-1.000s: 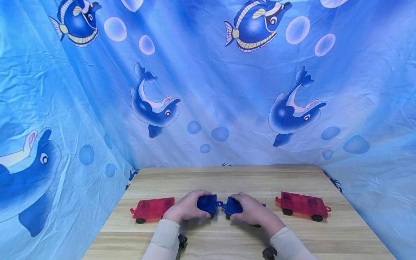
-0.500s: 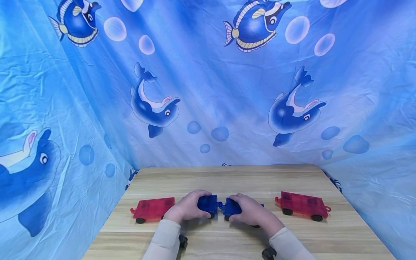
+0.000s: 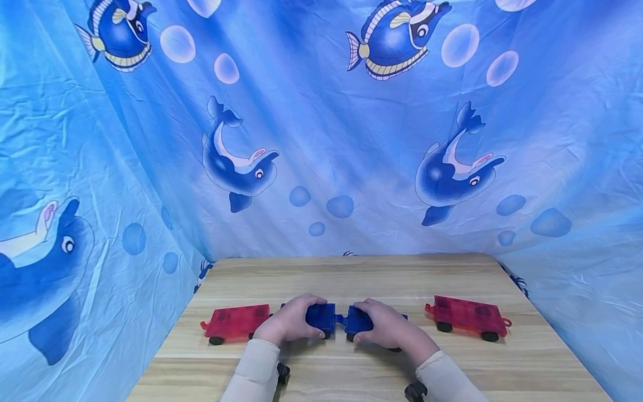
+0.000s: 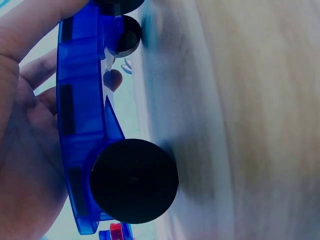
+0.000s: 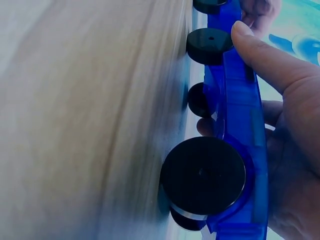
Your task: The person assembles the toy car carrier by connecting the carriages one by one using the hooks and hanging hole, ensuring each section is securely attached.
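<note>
Two see-through blue toy train cars with black wheels stand end to end at the middle of the table. My left hand (image 3: 292, 321) grips the left blue car (image 3: 321, 317) from above, thumb on the near side and fingers over the far side. In the same way my right hand (image 3: 385, 325) holds the right blue car (image 3: 359, 320). Between the hands the couplings (image 3: 340, 319) of the two cars overlap; whether they are hooked is too small to tell. In the wrist views, wheels of the left car (image 4: 80, 105) and right car (image 5: 242, 115) meet the tabletop.
A red toy train car (image 3: 238, 322) stands left of my left hand, close to the left blue car's end. Another red car (image 3: 468, 316) sits apart on the right. Blue cloth (image 3: 321, 139) with printed sea animals hangs around the wooden table (image 3: 351, 273).
My right hand has shifted slightly left with its blue car, and the couplings between the blue cars have come closer together. The left hand and red cars look almost still.
</note>
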`<state>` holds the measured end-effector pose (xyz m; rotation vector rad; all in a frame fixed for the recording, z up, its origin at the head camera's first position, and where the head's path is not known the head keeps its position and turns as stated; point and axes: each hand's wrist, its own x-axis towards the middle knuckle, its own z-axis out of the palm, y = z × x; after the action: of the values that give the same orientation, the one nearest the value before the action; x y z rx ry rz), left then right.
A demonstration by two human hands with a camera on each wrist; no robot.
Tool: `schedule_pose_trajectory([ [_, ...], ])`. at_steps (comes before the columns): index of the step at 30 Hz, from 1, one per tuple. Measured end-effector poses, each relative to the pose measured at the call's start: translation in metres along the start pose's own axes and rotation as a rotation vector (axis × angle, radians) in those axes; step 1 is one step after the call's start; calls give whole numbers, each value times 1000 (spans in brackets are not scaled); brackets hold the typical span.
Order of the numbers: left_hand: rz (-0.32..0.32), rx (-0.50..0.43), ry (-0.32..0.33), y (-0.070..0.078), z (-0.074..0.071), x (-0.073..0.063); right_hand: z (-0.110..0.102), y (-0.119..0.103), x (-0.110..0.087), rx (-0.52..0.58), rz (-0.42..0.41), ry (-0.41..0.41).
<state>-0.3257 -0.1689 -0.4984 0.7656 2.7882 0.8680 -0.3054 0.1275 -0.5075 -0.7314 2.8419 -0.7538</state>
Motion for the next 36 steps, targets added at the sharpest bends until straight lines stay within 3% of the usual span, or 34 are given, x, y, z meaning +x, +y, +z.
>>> schedule_pose_trajectory([
  [14,18,-7,-3,-3,1,0,-2,2,0,0,-20,-6],
  [36,-21,-26,-16,-4,3,2,-5,16,-2,-33,-42,51],
])
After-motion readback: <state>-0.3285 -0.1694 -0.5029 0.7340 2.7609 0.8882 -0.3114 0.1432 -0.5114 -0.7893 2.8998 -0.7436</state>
